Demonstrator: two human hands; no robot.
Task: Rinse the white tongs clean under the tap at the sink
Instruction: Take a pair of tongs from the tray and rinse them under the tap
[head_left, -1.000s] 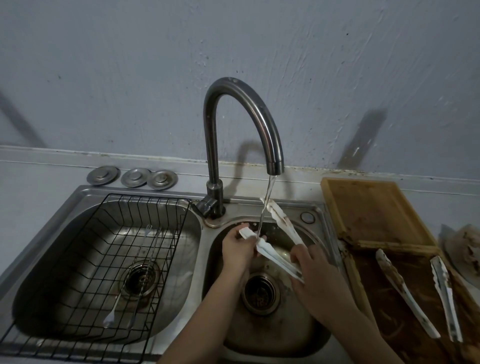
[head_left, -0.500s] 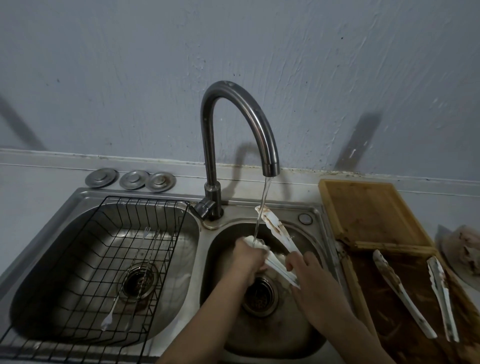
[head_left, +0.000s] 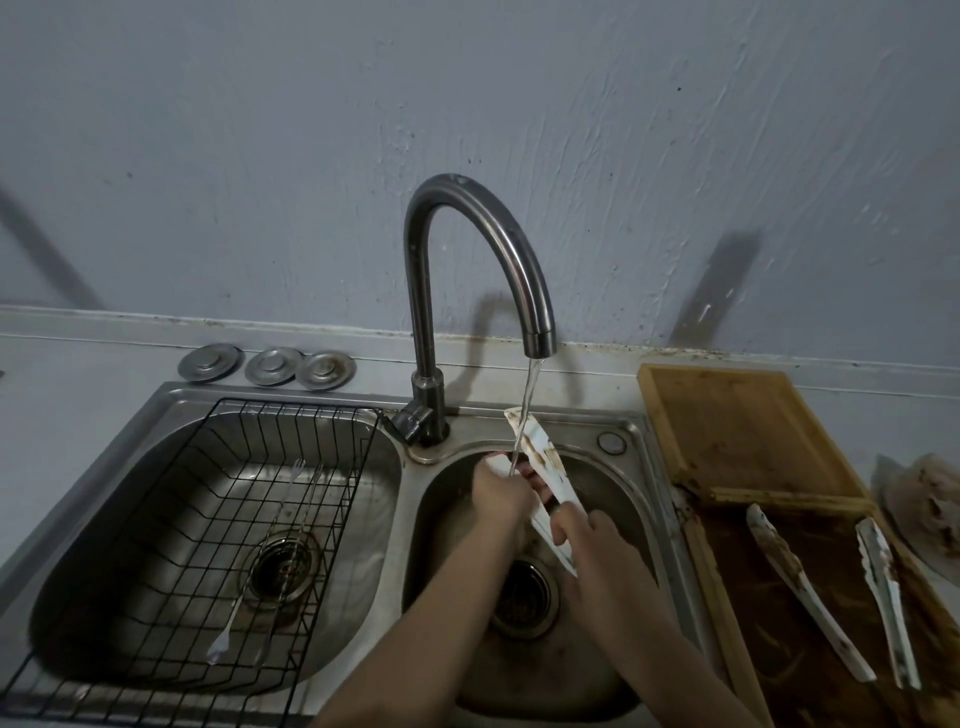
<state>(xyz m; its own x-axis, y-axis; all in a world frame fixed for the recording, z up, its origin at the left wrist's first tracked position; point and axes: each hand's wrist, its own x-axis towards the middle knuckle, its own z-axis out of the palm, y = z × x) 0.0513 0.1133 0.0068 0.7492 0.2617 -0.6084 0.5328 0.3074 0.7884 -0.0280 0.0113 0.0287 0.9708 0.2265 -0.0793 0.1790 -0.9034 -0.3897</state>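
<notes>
Forks (head_left: 244, 587) lie in the wire rack (head_left: 218, 545) over the left basin, well apart from your work. Your left hand (head_left: 498, 496) curls around one arm of the white tongs (head_left: 543, 462), rubbing it under the thin stream from the tap (head_left: 519, 270). Your right hand (head_left: 597, 540) pinches the tongs' lower end above the drain (head_left: 524, 597). Brown residue clings to the raised arm; wet plastic could slip and drop into the basin. Two more dirty tongs (head_left: 800, 582) wait on the wooden tray (head_left: 737, 415) at right.
</notes>
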